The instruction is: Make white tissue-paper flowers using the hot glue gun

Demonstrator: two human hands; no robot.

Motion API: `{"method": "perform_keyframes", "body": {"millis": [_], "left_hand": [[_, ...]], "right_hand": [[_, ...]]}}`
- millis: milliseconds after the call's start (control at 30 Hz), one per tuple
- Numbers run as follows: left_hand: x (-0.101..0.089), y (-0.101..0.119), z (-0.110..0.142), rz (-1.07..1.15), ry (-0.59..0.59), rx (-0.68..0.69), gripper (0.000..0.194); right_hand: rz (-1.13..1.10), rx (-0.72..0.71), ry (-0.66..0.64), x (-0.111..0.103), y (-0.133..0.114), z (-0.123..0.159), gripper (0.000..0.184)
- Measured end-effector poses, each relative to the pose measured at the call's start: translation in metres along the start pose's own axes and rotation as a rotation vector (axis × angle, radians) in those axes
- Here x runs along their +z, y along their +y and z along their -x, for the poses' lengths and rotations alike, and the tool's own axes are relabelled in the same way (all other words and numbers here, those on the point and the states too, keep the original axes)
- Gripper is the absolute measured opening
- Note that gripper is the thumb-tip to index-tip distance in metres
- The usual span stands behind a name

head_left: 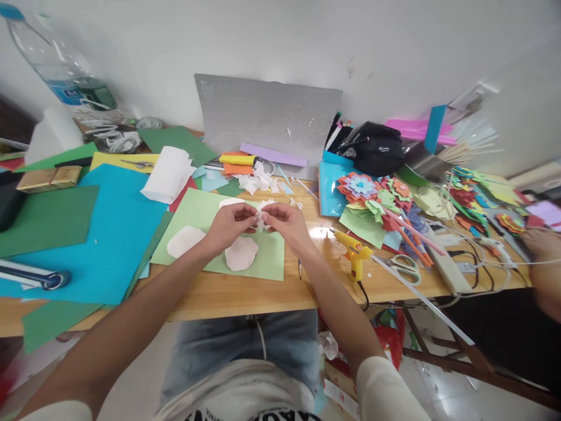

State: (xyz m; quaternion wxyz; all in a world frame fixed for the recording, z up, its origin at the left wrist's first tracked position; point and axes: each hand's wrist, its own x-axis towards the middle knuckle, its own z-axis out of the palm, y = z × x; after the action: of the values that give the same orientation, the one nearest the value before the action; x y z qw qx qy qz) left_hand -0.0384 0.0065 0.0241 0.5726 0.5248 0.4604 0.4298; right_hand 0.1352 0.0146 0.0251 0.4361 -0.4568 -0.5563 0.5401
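Note:
Both my hands meet over a light green sheet of paper (210, 210) on the wooden table. My left hand (232, 222) and my right hand (284, 221) pinch a small crumpled piece of white paper (261, 220) between their fingertips. Below my left hand lies a rounded white paper cutout (241, 254), and a second white cutout (184, 241) is to its left, partly behind my forearm. Part of another white piece (230, 202) shows behind my left hand. Crumpled white paper scraps (260, 179) are heaped just beyond my hands.
A yellow glue gun (357, 254), scissors (404, 268) and paper flowers (362, 188) lie to the right. Blue paper (118, 234) and a stapler (33, 276) are on the left. A grey board (267, 117) leans on the wall. Another person's hand (543, 242) is at far right.

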Motion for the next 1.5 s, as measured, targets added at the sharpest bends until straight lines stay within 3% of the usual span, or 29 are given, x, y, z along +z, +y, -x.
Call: {"method": "perform_keyframes", "body": {"millis": [233, 633, 967, 1300, 1500], "left_hand": [[0.000, 0.003, 0.001, 0.069, 0.047, -0.012, 0.029], [0.000, 0.005, 0.002, 0.160, 0.047, 0.019, 0.028], [0.001, 0.006, 0.003, 0.155, 0.058, 0.046, 0.032], [-0.001, -0.003, -0.001, 0.100, 0.091, 0.107, 0.032], [0.002, 0.000, 0.001, 0.117, 0.090, 0.069, 0.032]], "right_hand": [[0.080, -0.076, -0.001, 0.001, 0.001, 0.000, 0.014], [-0.020, -0.068, -0.004, 0.002, -0.001, -0.001, 0.010], [0.086, -0.176, -0.004, 0.003, 0.000, 0.000, 0.013], [-0.083, -0.041, -0.074, 0.002, -0.003, 0.000, 0.026], [0.003, -0.034, 0.011, 0.006, -0.001, -0.001, 0.027]]}}
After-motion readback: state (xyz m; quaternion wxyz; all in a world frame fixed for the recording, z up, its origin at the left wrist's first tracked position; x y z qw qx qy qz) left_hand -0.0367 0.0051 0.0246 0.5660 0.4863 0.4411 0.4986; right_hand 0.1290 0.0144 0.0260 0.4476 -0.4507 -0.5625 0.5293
